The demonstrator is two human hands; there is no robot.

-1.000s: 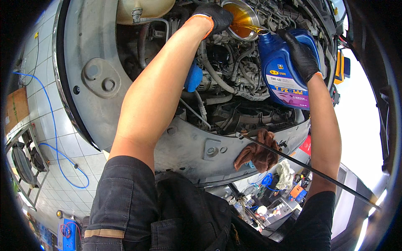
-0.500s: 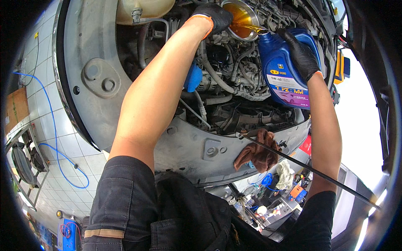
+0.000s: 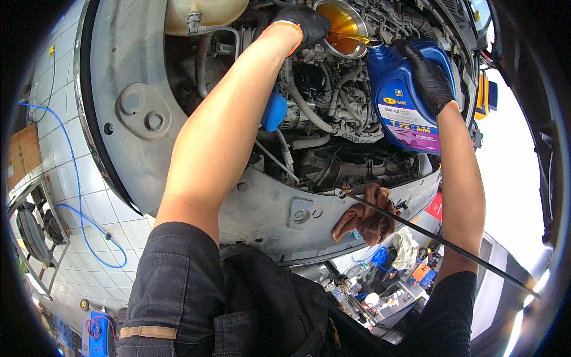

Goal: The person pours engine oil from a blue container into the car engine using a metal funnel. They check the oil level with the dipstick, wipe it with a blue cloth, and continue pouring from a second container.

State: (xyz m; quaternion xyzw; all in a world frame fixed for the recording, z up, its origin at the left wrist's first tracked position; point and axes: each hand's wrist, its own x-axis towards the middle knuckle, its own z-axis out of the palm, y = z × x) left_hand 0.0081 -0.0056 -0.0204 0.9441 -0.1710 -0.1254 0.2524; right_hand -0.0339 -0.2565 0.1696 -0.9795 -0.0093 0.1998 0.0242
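My left hand, in a black glove with an orange cuff, is closed at the left edge of a metal funnel over the engine. Amber oil coats the funnel's inside. In my right hand, also black-gloved, is a blue oil jug, gripped by its handle. The jug is tilted with its mouth toward the funnel, and a thin stream of golden oil runs from the mouth into it. My left hand hides part of the funnel's rim; its lower end is out of sight.
Hoses and metal parts of the engine lie below my hands. A brown rag hangs on the car's front panel, beside a slanting black prop rod. At the left, a blue hose trails over the tiled floor.
Oil keeps flowing from the jug into the funnel. The jug has turned very slightly; both hands stay in nearly the same place.
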